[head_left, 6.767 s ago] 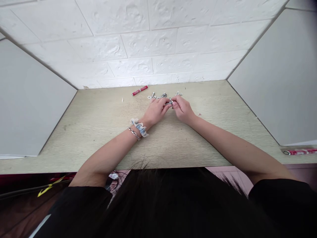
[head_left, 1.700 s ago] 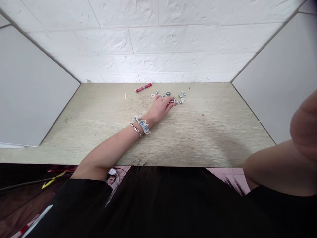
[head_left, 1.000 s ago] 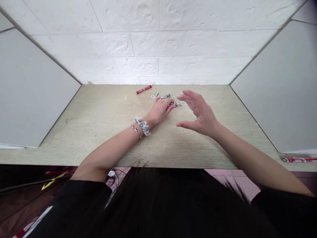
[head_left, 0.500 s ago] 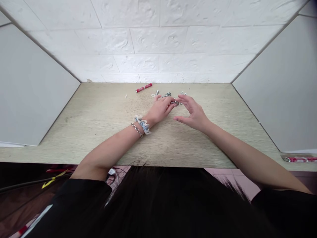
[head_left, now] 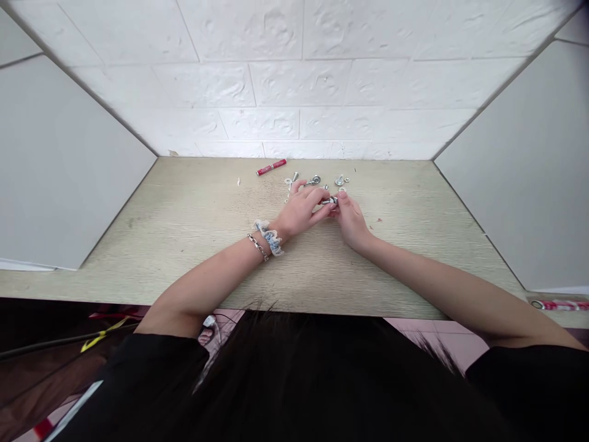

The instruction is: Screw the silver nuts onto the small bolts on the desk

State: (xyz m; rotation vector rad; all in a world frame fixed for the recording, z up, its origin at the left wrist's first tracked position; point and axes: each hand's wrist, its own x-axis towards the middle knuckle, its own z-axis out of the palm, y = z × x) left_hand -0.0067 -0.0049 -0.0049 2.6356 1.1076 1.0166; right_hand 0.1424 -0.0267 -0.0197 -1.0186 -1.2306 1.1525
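Left hand (head_left: 299, 215): grip narrow, thumb and fingertips closed on the shank end of a small metal bolt (head_left: 330, 201).
Right hand (head_left: 353, 228): grip narrow too, pinching the same bolt at its other end, just above the worktop (head_left: 184, 215).
Put together: the held bolt appears to carry a ring or nut; which, and how tight, cannot tell. Beyond the hands, an upright bolt (head_left: 339, 179) seems seated in a broad washer.
Loose: bolt (head_left: 295, 176) beside a flat washer (head_left: 288, 181); small nut (head_left: 346, 180); another washer (head_left: 342, 189) near the right fingertips. Judged partway along, as these pieces lie separate.
Half-hidden: long metal piece with a round end (head_left: 315, 180), behind the left hand; whether joined, cannot tell.
Metal: silvery, bright; threads too small to read.
Worktop surface: pale, streaked wood grain, brown specks left of the hardware.
Wall (head_left: 276, 86): white, brick-patterned, embossed.
Tube (head_left: 271, 167): red, slim, cylindrical, lying aslant.
Wrist: ruffled blue-and-white scrunchie (head_left: 271, 238), chain-link bracelet (head_left: 257, 247).
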